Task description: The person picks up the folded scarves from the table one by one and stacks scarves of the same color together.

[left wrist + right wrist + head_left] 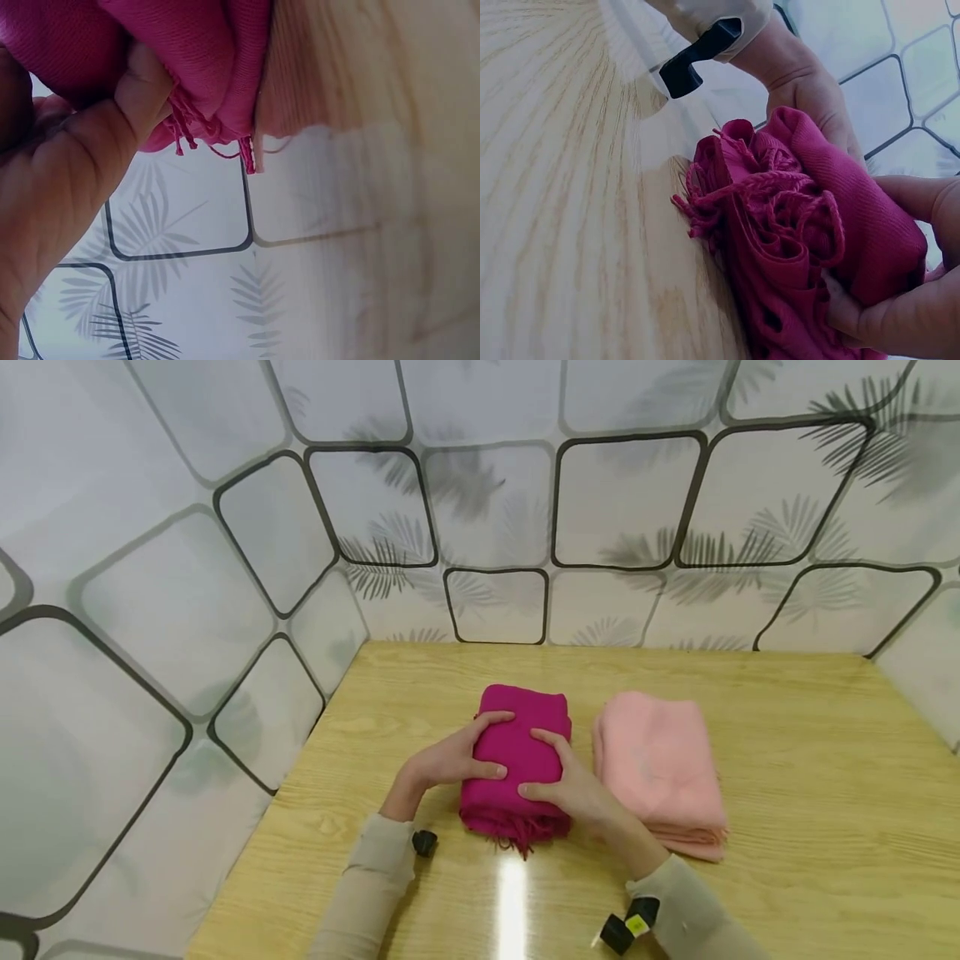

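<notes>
A folded magenta scarf [521, 747] with a fringed near end lies on the wooden table. My left hand [448, 758] grips its left side, thumb and a finger reaching onto the top. From the right, my right hand [579, 787] holds the opposite side in much the same way. In the left wrist view, a fingertip of the left hand [75, 165] is tucked into the fold beside loose fringe. The right wrist view shows layered folds and twisted tassels of the scarf [780, 217], with a digit of the right hand [907, 319] pushed between layers.
A folded pink scarf [660, 764] lies just right of the magenta one, close to my right forearm. Patterned fabric walls [495, 510] rise behind and to the left of the table [825, 777]. Black camera mounts [424, 843] sit at both wrists.
</notes>
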`<state>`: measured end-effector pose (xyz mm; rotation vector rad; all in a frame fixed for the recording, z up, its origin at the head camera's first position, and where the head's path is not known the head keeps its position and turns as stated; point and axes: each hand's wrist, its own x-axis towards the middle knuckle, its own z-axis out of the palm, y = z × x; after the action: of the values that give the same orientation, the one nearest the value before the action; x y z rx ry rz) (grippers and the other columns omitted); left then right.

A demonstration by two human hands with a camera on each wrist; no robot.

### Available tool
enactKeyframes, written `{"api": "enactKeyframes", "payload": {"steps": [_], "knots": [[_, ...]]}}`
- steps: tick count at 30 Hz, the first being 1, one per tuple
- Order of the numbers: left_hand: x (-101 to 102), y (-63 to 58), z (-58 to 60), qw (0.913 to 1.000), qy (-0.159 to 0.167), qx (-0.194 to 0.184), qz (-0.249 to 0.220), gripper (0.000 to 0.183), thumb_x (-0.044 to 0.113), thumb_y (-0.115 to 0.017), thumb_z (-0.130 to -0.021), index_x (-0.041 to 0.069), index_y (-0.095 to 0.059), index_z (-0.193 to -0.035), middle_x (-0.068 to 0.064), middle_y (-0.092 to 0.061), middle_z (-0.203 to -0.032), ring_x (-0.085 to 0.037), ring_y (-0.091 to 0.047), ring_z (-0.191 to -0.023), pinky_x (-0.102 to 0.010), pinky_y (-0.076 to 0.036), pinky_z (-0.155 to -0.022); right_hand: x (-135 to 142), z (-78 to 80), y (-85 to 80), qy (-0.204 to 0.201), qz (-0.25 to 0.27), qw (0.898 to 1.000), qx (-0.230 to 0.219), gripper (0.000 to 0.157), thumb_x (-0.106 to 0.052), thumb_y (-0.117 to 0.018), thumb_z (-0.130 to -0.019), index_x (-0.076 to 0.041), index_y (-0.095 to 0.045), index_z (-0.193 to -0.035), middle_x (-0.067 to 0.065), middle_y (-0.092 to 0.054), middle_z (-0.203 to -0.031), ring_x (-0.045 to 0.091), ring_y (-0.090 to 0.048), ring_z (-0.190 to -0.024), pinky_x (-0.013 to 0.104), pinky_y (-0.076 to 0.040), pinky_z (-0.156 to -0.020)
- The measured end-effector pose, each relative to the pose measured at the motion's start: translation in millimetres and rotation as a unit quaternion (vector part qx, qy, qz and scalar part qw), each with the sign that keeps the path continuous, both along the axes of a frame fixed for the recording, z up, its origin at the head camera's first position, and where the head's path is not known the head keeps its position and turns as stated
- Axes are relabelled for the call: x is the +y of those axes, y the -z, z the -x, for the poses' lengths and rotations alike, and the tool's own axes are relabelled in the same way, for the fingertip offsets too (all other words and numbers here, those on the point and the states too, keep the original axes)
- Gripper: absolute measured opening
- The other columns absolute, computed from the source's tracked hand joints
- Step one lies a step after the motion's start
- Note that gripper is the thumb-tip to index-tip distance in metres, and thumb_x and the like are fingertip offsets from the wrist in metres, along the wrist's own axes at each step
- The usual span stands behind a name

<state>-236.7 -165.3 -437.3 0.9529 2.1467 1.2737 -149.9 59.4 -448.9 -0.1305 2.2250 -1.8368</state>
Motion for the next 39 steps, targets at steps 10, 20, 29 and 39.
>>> {"api": "enactKeyframes", "payload": {"steps": [10,20,29,39], "knots": [[6,-0.7,1.3,0.9998,-0.006,-0.013,-0.013,0.077,0.02,-0.071,-0.093,0.027,-0.026,-0.155,-0.013,-0.043,-0.143,-0.023,-0.056,-0.117,-0.035,-0.049,-0.094,0,0.8,-3.0,0.032,0.027,0.999,-0.004,0.082,-0.013,-0.076,-0.086,-0.025,-0.03,-0.152,0.018,-0.035,-0.148,0.032,-0.047,-0.126,0.038,-0.043,-0.098],[14,-4.5,-0.1,0.9988,-0.045,-0.007,-0.014,0.079,0.02,-0.071,-0.093,0.029,-0.025,-0.156,-0.013,-0.037,-0.15,-0.027,-0.051,-0.125,-0.044,-0.044,-0.102,-1,1.5,-9.5,0.084,0.022,0.996,0.002,0.084,-0.008,-0.075,-0.084,-0.023,-0.03,-0.154,0.02,-0.034,-0.147,0.034,-0.046,-0.124,0.038,-0.042,-0.097],[11,-10.2,-4.9,0.9981,-0.058,0.018,0.01,0.08,0.024,-0.071,-0.094,0.028,-0.023,-0.157,-0.014,-0.037,-0.151,-0.028,-0.048,-0.129,-0.046,-0.041,-0.105,-4,-4.9,-16.2,0.092,0.018,0.995,0.011,0.086,-0.01,-0.075,-0.084,-0.02,-0.028,-0.156,0.019,-0.024,-0.156,0.036,-0.04,-0.131,0.046,-0.037,-0.105],[1,-30.6,-13.5,0.9874,-0.062,0.089,0.115,0.08,0.033,-0.066,-0.096,0.02,-0.019,-0.16,-0.02,-0.031,-0.151,-0.03,-0.043,-0.132,-0.046,-0.038,-0.107,11,-15.9,-43.1,0.02,0.036,0.999,-0.001,0.087,-0.013,-0.069,-0.091,-0.025,-0.017,-0.16,0.015,-0.012,-0.164,0.035,-0.032,-0.143,0.048,-0.035,-0.11]]}}
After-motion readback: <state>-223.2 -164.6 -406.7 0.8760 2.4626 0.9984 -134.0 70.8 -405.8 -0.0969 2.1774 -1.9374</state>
